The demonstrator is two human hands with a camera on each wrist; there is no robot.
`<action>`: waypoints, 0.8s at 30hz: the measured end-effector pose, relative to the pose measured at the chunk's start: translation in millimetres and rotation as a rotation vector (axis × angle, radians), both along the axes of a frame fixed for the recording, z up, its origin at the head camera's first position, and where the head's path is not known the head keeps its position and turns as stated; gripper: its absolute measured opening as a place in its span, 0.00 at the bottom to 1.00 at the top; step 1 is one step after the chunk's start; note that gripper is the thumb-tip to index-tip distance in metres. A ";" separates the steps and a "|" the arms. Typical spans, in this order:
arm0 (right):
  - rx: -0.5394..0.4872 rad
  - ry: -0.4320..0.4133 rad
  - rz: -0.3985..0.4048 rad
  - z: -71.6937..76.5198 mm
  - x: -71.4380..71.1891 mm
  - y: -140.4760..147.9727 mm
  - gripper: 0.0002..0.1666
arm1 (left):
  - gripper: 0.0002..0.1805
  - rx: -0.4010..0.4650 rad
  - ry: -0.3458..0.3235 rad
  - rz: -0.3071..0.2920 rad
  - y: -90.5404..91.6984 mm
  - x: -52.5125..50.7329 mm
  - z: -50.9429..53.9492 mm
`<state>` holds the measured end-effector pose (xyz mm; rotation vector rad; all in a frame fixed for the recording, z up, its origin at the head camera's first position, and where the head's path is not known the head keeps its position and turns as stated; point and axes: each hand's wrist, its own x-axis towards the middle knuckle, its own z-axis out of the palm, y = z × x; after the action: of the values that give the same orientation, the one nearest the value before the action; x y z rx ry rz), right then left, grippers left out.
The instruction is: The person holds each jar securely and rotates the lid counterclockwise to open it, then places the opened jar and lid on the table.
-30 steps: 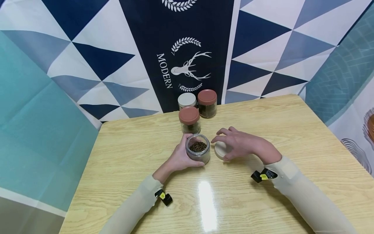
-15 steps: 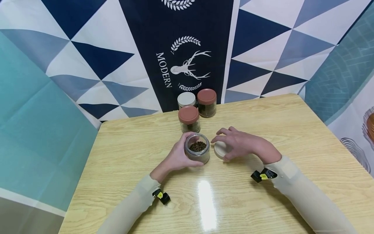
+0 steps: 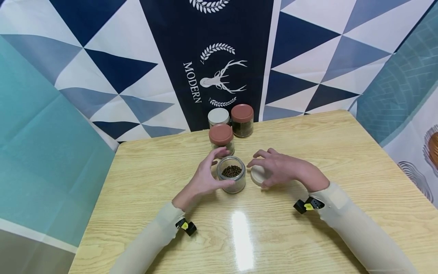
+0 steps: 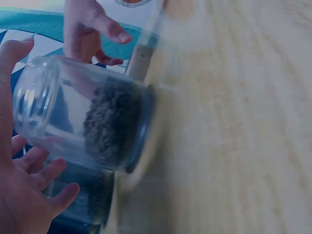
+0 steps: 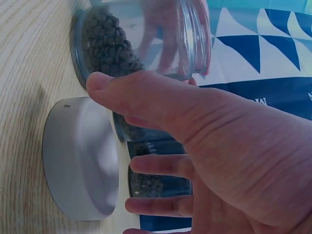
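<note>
A lidless glass jar (image 3: pixel 239 185) stands upright on the table, partly filled with what look like coffee beans (image 3: pixel 232 171). My left hand (image 3: pixel 202 179) is spread beside it on its left, thumb in front and fingers behind. In the left wrist view, the fingers look apart from the glass jar (image 4: pixel 73 117). To the jar's right lies an off-white round lid (image 3: pixel 257 176), partly hidden beneath my right hand (image 3: pixel 281 169). The right wrist view shows that lid (image 5: pixel 73 161) on the table, with thumb and fingers loosely bent above it and not gripping it.
Behind the open jar stand a red-lidded jar (image 3: pixel 221 134), a white-lidded jar (image 3: pixel 218 116) and another red-lidded jar (image 3: pixel 242 114). They are close together near the back edge of the wooden table (image 3: pixel 154 171). A patterned cloth (image 3: pixel 164 49) hangs behind.
My left hand has let go of the glass jar, its fingers spreading as it drew slightly left. Jar, lid and right hand have stayed in place.
</note>
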<state>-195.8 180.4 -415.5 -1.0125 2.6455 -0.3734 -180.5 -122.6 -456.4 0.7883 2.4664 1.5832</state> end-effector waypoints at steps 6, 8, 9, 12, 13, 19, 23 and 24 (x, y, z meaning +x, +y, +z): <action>-0.002 0.005 0.002 0.1 -1.0 -0.4 0.45 | 0.55 -0.008 0.048 0.001 -4.1 -1.2 9.5; -0.004 0.007 0.004 -0.2 -1.3 -0.6 0.45 | 0.55 -0.021 0.066 0.002 -5.1 -0.7 10.2; -0.004 0.007 0.005 -0.3 -1.3 -0.7 0.45 | 0.54 -0.030 0.077 0.002 -5.6 -0.7 10.0; -0.005 0.008 0.006 -0.8 -1.5 -0.7 0.44 | 0.53 -0.058 0.112 0.001 -8.0 -0.5 8.6; -0.005 0.008 0.005 -0.8 -1.6 -0.7 0.44 | 0.52 -0.060 0.125 -0.003 -9.1 -0.5 8.2; -0.002 0.011 -0.004 0.0 -2.9 0.4 0.45 | 0.50 -0.044 0.183 -0.023 -18.2 -0.2 7.4; -0.005 0.023 -0.004 1.1 -4.1 1.9 0.44 | 0.49 -0.063 0.193 -0.013 -23.0 0.4 7.3; -0.006 0.027 -0.001 1.5 -4.4 2.1 0.44 | 0.48 -0.074 0.193 -0.007 -24.3 0.6 7.1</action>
<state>-200.2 182.6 -414.0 -1.0245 2.6707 -0.3703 -179.9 -146.9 -449.3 0.9795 2.6322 1.4671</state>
